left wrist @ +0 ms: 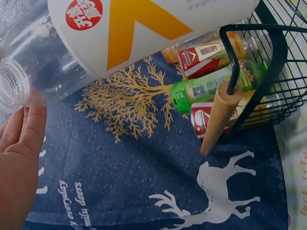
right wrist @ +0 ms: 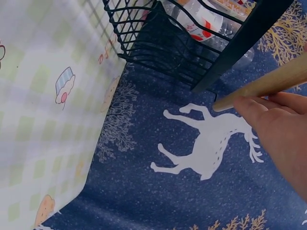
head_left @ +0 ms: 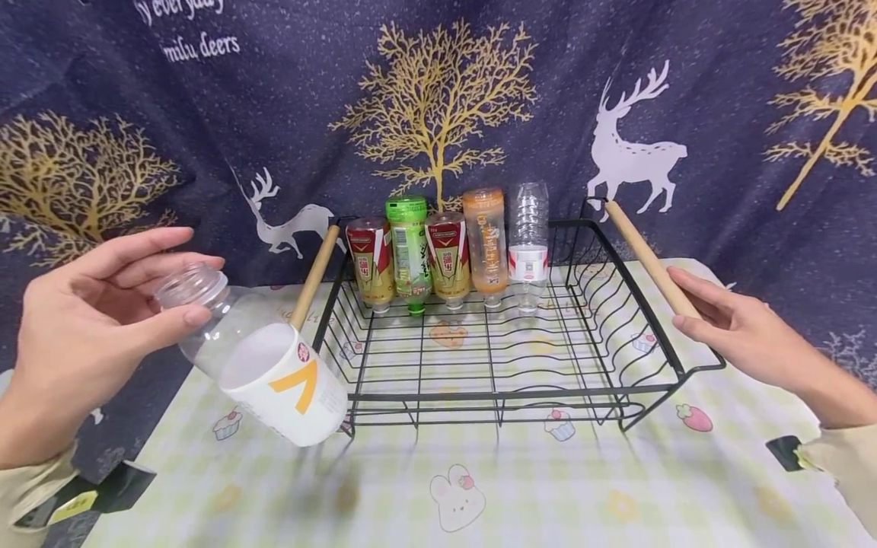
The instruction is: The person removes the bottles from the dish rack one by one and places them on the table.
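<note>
My left hand [head_left: 96, 327] pinches the neck of a clear plastic bottle [head_left: 288, 384] between thumb and fingers. The bottle has a white label with an orange V shape and no cap. It is tilted, its mouth toward the upper left and its base toward the front left corner of a black wire dish rack [head_left: 473, 396]. My right hand [head_left: 747, 327] grips the front end of the rack's right wooden handle [head_left: 647, 255], thumb on one side and fingers on the other. In the left wrist view, the label [left wrist: 158, 24] fills the top.
Along the rack's back, neck down, stand two red-and-gold bottles [head_left: 370, 262], a green bottle [head_left: 409, 255], an orange-printed bottle [head_left: 486, 243] and a clear water bottle [head_left: 529, 262]. The left wooden handle [head_left: 315, 274] is beside the held bottle. A checked tablecloth [head_left: 548, 487] lies underneath.
</note>
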{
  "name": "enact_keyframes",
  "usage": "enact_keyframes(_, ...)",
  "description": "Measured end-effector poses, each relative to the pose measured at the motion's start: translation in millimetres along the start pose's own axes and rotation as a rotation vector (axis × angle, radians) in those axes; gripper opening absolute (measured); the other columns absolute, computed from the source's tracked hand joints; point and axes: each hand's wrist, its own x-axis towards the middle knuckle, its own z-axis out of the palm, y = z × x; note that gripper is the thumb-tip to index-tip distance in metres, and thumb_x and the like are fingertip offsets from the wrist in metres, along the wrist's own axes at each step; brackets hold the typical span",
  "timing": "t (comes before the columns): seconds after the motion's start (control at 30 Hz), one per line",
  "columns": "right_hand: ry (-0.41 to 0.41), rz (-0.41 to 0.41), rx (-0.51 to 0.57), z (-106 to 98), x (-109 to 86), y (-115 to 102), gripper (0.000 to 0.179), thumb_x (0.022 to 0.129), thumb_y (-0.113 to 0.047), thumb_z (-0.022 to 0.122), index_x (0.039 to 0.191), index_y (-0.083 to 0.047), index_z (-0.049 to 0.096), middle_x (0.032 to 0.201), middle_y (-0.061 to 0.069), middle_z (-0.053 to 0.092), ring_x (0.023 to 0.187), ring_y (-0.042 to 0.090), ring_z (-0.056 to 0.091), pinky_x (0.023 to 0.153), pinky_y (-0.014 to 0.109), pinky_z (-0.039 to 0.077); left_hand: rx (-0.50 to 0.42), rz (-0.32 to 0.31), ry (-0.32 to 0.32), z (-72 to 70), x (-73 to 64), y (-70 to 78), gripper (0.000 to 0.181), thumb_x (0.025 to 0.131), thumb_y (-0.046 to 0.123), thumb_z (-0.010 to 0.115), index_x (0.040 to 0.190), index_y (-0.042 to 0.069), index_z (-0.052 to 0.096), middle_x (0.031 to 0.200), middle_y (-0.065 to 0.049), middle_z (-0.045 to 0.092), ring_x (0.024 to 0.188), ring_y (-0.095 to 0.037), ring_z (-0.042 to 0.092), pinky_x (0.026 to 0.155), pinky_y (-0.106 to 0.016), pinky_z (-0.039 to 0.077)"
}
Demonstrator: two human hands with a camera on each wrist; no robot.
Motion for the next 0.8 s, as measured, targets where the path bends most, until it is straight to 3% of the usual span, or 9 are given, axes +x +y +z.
enact_keyframes(0.23, -0.001, -0.005, -0.021, 0, 1.0, 0, 0.065, 0.102, -0.011, 0.058, 0.158, -0.007, 0.025, 0.152, 0.03, 0.034, 0.114, -0.024, 0.038, 0.082, -0.002, 0.036, 0.031, -0.041, -0.007, -10.9, -8.9, 1.9, 0.076, 0.07, -0.042, 0.055, 0.14, -0.014, 0.046, 0.115, -0.015, 0.071, 0.101, -0.02, 0.07, 0.072, -0.02, 0.058)
enact_keyframes(0.43, 0.004, 0.009, -0.028, 1, 1.0, 0, 0.066, 0.102, -0.012, 0.058, 0.159, -0.009, 0.025, 0.152, 0.032, 0.034, 0.113, -0.025, 0.038, 0.08, -0.001, 0.036, -0.024, 0.014, -0.08, -24.4, -14.9, -8.7, 0.079, 0.065, -0.046, 0.053, 0.139, -0.019, 0.042, 0.115, -0.018, 0.071, 0.102, -0.022, 0.07, 0.073, -0.02, 0.058)
enact_keyframes(0.5, 0.011, 0.004, -0.028, 1, 0.6, 1, 0.066, 0.102, -0.012, 0.059, 0.158, -0.009, 0.025, 0.153, 0.027, 0.036, 0.114, -0.025, 0.038, 0.08, -0.001, 0.036, -0.033, 0.027, -0.094, -28.3, -18.6, -11.8, 0.079, 0.065, -0.046, 0.054, 0.138, -0.02, 0.041, 0.117, -0.019, 0.07, 0.106, -0.023, 0.069, 0.071, -0.02, 0.058)
enact_keyframes(0.57, 0.017, -0.008, -0.023, 1, 0.3, 2, 0.066, 0.102, -0.01, 0.059, 0.158, -0.009, 0.026, 0.154, 0.014, 0.039, 0.114, -0.024, 0.039, 0.08, 0.0, 0.036, -0.009, 0.022, -0.094, -31.3, -22.5, -12.6, 0.078, 0.065, -0.045, 0.055, 0.138, -0.021, 0.042, 0.118, -0.019, 0.07, 0.109, -0.022, 0.067, 0.072, -0.02, 0.058)
enact_keyframes(0.67, 0.021, -0.026, -0.01, 2, -0.3, 3, 0.065, 0.101, -0.008, 0.059, 0.158, -0.009, 0.026, 0.151, -0.004, 0.04, 0.115, -0.023, 0.039, 0.081, 0.0, 0.036, -0.045, 0.038, -0.106, -35.9, -27.6, -15.6, 0.075, 0.065, -0.045, 0.056, 0.135, -0.024, 0.041, 0.119, -0.021, 0.068, 0.11, -0.024, 0.067, 0.074, -0.021, 0.058)
enact_keyframes(0.73, 0.019, -0.031, -0.008, 2, -0.2, 3, 0.066, 0.101, -0.008, 0.058, 0.158, -0.009, 0.026, 0.151, -0.005, 0.039, 0.116, -0.023, 0.039, 0.081, 0.0, 0.036, -0.07, 0.048, -0.112, -38.5, -31.2, -17.1, 0.073, 0.065, -0.044, 0.057, 0.134, -0.025, 0.041, 0.12, -0.023, 0.068, 0.11, -0.025, 0.067, 0.077, -0.023, 0.059)
enact_keyframes(0.8, 0.022, -0.033, -0.014, 2, 0.1, 3, 0.066, 0.102, -0.008, 0.058, 0.158, -0.01, 0.025, 0.154, 0.003, 0.038, 0.115, -0.023, 0.039, 0.081, -0.001, 0.036, -0.102, 0.057, -0.119, -40.3, -34.8, -19.1, 0.072, 0.065, -0.044, 0.059, 0.132, -0.027, 0.04, 0.12, -0.025, 0.067, 0.11, -0.027, 0.067, 0.078, -0.024, 0.059)
